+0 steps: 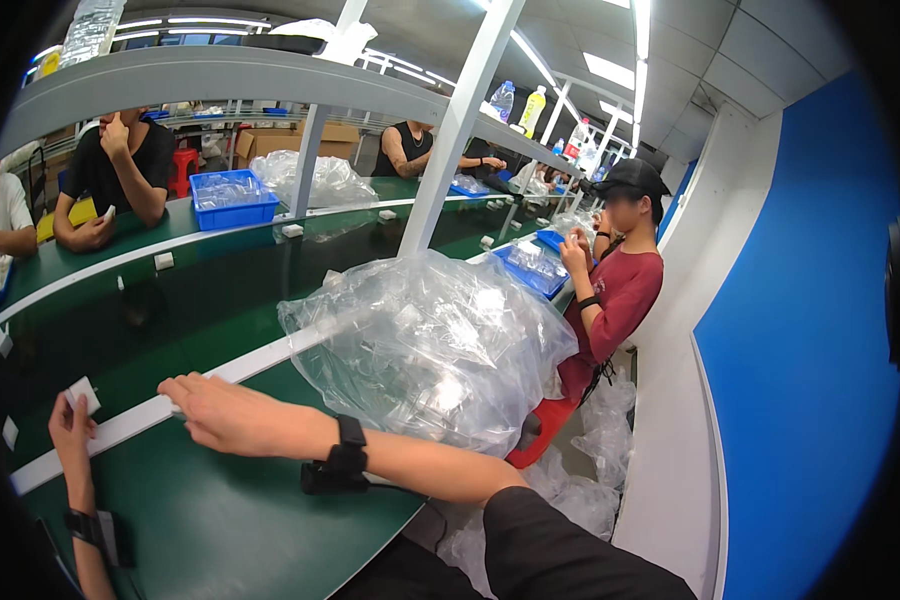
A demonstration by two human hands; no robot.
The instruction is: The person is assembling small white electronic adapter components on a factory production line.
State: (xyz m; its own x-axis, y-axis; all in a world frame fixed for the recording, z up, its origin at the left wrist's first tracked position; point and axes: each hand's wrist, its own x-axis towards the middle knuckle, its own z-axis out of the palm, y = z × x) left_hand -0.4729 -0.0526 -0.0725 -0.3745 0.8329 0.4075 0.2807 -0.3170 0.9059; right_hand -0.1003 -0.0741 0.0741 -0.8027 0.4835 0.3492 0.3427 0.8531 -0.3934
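At the left, my left hand pinches a small white box-like piece upright between thumb and fingers, over the near edge of the dark green conveyor belt. My right hand is closed, palm down, above the white rail that borders the belt. A sliver of white shows under its fingertips, but its kind is hidden. Beside my left hand, another white piece lies on the belt. Further white pieces, such as one block, are spread along it.
A big clear plastic bag bulges over the green worktop and rail at my right. An upright post rises behind it. A co-worker in red works beyond, near a blue tray. Other workers sit across the belt.
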